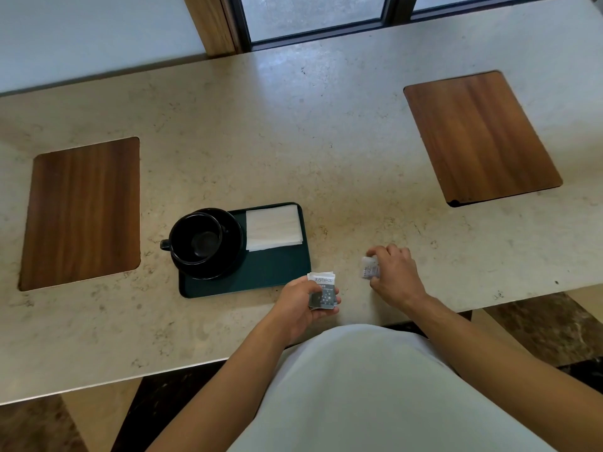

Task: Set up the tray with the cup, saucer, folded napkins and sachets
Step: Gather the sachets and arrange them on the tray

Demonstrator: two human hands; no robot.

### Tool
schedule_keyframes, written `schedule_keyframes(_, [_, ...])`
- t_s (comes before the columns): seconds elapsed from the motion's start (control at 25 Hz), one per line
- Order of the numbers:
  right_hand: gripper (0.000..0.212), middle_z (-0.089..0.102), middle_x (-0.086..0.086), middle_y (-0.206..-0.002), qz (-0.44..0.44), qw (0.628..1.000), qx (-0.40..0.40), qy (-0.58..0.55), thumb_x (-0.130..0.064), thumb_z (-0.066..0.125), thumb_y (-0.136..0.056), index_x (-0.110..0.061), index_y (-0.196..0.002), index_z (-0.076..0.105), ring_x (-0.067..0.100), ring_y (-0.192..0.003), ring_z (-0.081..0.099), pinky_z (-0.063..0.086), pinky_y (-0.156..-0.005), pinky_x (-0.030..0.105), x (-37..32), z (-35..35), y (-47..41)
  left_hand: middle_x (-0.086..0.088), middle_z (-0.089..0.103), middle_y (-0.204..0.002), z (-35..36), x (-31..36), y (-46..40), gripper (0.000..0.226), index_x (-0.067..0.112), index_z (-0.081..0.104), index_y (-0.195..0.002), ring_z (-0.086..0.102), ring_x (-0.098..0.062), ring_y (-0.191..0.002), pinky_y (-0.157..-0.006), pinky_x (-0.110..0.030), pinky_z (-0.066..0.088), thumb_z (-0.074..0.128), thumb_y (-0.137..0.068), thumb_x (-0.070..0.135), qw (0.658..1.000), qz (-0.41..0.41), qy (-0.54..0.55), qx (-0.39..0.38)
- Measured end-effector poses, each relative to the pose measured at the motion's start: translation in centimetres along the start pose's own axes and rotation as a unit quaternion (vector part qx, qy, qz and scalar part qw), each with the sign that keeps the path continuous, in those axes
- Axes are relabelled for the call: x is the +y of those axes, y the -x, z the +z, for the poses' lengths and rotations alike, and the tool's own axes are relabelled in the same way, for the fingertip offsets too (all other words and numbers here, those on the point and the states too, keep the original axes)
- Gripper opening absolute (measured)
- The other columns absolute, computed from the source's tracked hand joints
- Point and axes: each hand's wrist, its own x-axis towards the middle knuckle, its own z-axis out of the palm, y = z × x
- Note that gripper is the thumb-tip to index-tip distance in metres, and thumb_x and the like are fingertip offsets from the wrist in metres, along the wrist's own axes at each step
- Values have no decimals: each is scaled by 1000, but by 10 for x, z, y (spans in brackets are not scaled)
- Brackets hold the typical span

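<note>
On the stone counter, near its front edge, sits a dark green tray; all positions below are given relative to this tray.

Tray, left part: black saucer with black cup standing upright on it. Cup empty, handle pointing left, out past the tray's left edge. The saucer also overhangs that edge a little.

Tray, far right corner: folded white napkins, lying flat as a small stack, just beside the saucer. Whether they touch it cannot be told.

Tray, near right part: bare green surface, nothing on it.

Just off the tray's near right corner: left hand, palm turned inward, fingers and thumb closed around a small stack of sachets. Top sachet is white above, grey below, with printed lettering. The stack is held over the counter at the tray's corner, not on the tray.

Further right of the tray, well clear of its edge: right hand, resting low on the counter, fingers curled and pinching another sachet, which is white with small print. It sits at counter level; whether it is lifted cannot be told.

Far left and far right of the tray: two wooden panels set into the counter.

Beyond the tray, past the counter's back edge: a window frame.
</note>
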Motion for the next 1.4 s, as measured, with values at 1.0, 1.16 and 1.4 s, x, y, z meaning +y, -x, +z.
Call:
schedule_keyframes(1.0, [27, 51, -4, -92, -158, 976, 53, -138, -23, 65, -97, -14, -122, 72, 10, -76, 50, 32, -63, 8, -69, -16, 13, -22, 74, -108, 8, 8, -6, 34, -1, 64, -120, 74, -35, -100, -86, -50, 61, 44, -93, -4, 992, 50, 112, -12])
schedule_keyframes(1.16, [31, 50, -3, -98, -182, 977, -10, -112, -38, 60, -98, -17, -119, 70, 12, -78, 54, 41, -64, 15, -83, -13, 17, -19, 73, -94, 10, 11, -4, 35, -5, 67, -110, 74, -23, -81, -77, -42, 60, 43, -84, -4, 989, 46, 139, -11])
schedule_keyframes(1.4, [36, 49, -5, -101, -184, 972, -63, -133, -41, 63, -94, -23, -125, 67, 11, -84, 55, 47, -70, 17, -85, -10, 21, -23, 72, -100, 1, 11, -2, 35, -7, 65, -113, 74, -29, -86, -74, -41, 60, 44, -85, 0, 985, 29, 173, -9])
